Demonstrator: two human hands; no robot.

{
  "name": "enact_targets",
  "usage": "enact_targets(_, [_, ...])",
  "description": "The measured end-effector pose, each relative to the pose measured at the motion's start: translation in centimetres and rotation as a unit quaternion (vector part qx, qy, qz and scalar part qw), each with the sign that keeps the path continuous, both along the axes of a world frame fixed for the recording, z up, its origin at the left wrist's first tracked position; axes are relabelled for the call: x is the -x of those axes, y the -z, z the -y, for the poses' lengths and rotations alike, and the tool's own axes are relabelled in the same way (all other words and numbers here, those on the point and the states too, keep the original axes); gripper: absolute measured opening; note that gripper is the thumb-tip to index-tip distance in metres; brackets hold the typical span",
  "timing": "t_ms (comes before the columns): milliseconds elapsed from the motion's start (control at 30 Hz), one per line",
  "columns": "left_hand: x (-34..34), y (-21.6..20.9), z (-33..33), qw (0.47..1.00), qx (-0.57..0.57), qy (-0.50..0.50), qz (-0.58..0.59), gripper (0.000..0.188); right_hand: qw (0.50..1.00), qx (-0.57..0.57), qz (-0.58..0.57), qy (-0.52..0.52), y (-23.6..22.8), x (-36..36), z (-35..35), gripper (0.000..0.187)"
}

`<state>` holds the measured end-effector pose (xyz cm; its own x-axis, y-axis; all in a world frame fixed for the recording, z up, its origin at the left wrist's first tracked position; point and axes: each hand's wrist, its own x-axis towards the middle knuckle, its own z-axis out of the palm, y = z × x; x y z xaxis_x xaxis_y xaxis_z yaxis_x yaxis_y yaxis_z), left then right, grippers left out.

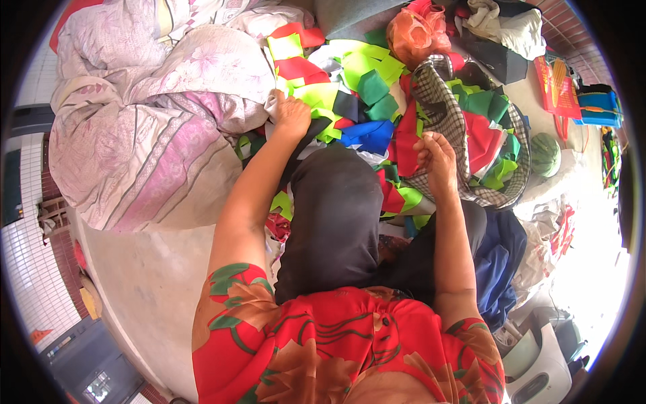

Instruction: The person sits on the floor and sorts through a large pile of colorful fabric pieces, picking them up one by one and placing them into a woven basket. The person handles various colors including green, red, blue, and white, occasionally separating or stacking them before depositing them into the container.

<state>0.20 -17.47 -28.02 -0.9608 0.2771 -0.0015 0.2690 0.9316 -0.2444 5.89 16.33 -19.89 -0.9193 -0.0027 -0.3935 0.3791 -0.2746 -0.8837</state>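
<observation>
My left hand (291,114) is closed at the edge of a big pale floral cloth bundle (168,135). A whitish fold of cloth shows at its fingertips, and I cannot tell whether it belongs to the bundle. My right hand (439,153) is raised with its fingertips pinched beside a red fabric scrap (408,145); what they hold, if anything, is too small to make out. Between my hands lies a heap of scraps, among them a blue piece (368,137), dark green pieces (377,91) and lime ones (316,95). A black-and-white checked cloth (457,145) wraps more scraps by my right hand.
An orange-red plastic bag (418,35) sits beyond the heap. Right of the checked cloth are a round green striped melon (546,155), a red bag (558,87) and a blue bag (599,108). My dark-trousered knee (333,215) rises before the heap. A grey-white plastic chair (542,360) stands lower right.
</observation>
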Motion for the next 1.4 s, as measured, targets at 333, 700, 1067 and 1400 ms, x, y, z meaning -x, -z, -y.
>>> enact_targets(333, [-2.5,-5.3,1.8,0.971,-0.001,-0.023,0.238,0.018,0.999,-0.015,0.005,-0.045,0.3,0.1,1.1,0.019])
enact_targets(700, [8.2,-0.3,-4.1,0.997,-0.071,0.007,0.004,0.057,0.998,-0.022,0.024,-0.059,1.5,0.5,1.6,0.021])
enact_targets(1067, [2.2,-0.9,-1.4,0.991,-0.128,-0.023,-0.024,0.013,0.998,-0.011,0.022,-0.058,0.8,0.8,1.8,0.018])
enact_targets(1400, [-9.9,-5.8,1.9,0.929,-0.310,-0.123,-0.158,0.026,0.999,-0.008,0.007,-0.051,1.1,0.1,0.8,0.020])
